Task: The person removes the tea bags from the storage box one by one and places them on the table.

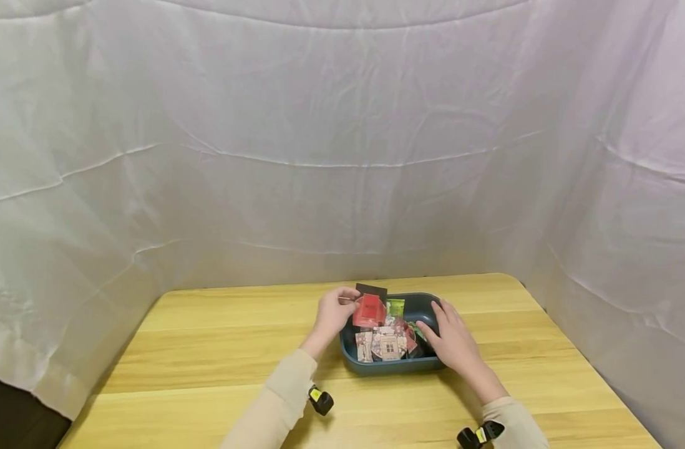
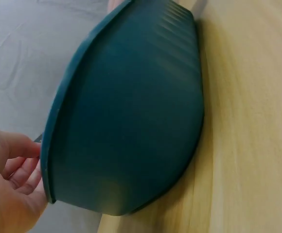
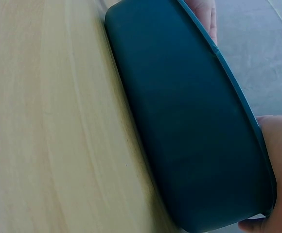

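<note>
A dark teal plastic basin [image 1: 387, 366] sits on the table, filled with several small packets. At its left end my left hand [image 1: 332, 315] pinches the edge of a flat red and black packet [image 1: 370, 307], raised above the rim. In the left wrist view, thumb and fingers of the left hand [image 2: 14, 170] show beyond the basin's rim; most of the packet is hidden. My right hand [image 1: 455, 337] holds the basin's right end, thumb inside and some fingers over the wall. Pink patterned packets [image 1: 388, 345] and a green packet [image 1: 395, 307] lie inside.
The light wooden table [image 1: 208, 362] extends around the basin, its back edge close behind. Pale grey cloth [image 1: 342, 125] hangs at the back and both sides. A small black camera [image 1: 321, 400] is strapped at the left wrist, another [image 1: 480, 434] at the right.
</note>
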{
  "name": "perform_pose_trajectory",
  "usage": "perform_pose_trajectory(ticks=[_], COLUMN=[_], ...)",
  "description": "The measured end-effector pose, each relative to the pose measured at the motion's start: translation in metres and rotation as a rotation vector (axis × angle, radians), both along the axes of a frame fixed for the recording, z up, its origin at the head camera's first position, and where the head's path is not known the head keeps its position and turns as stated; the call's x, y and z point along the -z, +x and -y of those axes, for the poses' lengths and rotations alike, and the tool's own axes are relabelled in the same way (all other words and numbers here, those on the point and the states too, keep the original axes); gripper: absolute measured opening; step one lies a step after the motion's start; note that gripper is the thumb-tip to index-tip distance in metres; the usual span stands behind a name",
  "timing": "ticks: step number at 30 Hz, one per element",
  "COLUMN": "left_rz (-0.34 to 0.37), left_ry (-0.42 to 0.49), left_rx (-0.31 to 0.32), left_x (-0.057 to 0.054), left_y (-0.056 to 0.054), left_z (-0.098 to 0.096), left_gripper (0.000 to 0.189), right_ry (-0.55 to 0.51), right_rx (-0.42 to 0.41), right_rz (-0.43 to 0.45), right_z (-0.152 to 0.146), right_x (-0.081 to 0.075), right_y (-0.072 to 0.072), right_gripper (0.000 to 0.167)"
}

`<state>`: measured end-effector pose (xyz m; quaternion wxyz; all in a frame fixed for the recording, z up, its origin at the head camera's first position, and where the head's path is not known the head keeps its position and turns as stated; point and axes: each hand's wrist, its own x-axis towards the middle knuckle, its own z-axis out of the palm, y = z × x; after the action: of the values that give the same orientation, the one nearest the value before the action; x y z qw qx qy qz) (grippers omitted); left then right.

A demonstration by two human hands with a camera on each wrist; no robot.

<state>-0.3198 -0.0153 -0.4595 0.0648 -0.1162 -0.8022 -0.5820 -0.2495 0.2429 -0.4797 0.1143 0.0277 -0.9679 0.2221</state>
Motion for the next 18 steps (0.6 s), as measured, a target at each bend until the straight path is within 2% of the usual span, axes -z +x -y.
perform_pose_trajectory(ticks=[4,11,18], left_rz=[0.045,0.136,0.184], left_ry=[0.093,0.279,0.362], left_rx=[-0.031,-0.024,-0.089], left_x=[0.000,-0.001,-0.005], left_y=[0.001,0.002,0.004], left_z=[0.010,0.034,0.071], left_gripper=[0.024,0.029,0.031], right_ry=[-0.003,-0.001,-0.003], right_rx=[-0.003,-0.004,-0.004], right_rz=[0.004,0.006,-0.004], right_z=[0.000,-0.001,0.000], right_x=[0.001,0.000,-0.001], right_y=[0.000,0.001,0.002], right_gripper=[0.074,0.073,0.072])
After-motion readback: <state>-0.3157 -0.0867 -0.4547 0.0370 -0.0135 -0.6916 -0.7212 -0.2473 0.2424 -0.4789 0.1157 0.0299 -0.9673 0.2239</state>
